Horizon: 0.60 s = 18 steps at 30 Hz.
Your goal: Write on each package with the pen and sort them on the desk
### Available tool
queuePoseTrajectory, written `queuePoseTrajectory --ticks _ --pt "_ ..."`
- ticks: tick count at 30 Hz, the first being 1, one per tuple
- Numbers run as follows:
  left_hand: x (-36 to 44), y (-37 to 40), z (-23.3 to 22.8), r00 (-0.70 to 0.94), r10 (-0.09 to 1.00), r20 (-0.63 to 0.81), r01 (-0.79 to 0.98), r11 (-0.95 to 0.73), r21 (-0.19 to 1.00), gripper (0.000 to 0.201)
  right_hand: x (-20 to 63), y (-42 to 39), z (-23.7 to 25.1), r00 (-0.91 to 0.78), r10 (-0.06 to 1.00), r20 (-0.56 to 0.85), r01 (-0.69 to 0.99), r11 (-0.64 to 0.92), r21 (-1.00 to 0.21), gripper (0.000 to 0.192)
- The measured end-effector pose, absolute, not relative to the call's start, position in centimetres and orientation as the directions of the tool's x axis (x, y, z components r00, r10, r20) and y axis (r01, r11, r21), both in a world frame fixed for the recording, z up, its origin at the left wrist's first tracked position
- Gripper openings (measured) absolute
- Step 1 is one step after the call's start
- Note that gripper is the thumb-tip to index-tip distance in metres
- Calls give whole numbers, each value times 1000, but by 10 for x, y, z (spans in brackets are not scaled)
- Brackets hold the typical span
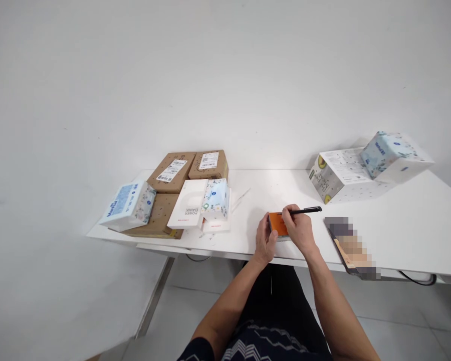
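An orange-topped square note pad lies near the front edge of the white table. My left hand grips it by its left side, with the thumb at the lower edge and the fingers along the far side. A black pen is pinched in my right hand, its rear end pointing right. The pen's tip is over the pad, but the fingers partly cover it, so I cannot tell if it touches. Any marks on the orange sheet are too small to make out.
At left are brown cardboard boxes, a white power bank box and tissue packs. A food carton with a tissue pack on it stands at back right. A partly pixelated flat item lies right of my hands.
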<state>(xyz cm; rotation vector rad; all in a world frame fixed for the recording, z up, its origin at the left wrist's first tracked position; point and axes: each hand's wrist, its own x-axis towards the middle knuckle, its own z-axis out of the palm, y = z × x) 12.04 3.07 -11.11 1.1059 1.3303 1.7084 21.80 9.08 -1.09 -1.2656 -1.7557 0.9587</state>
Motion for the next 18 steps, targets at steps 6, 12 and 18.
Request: queuePoseTrajectory --ticks 6,12,18 --pt "120 31 -113 -389 893 225 5 -242 970 65 218 90 -11 -200 970 141 302 197 -933 23" --pt "121 30 -112 -367 894 258 2 -277 961 64 236 98 -18 90 992 83 -40 87 -995 29" --pt "121 30 -110 -352 899 260 -37 -291 956 62 278 117 -48 -67 998 -7 689 41 -723 29"
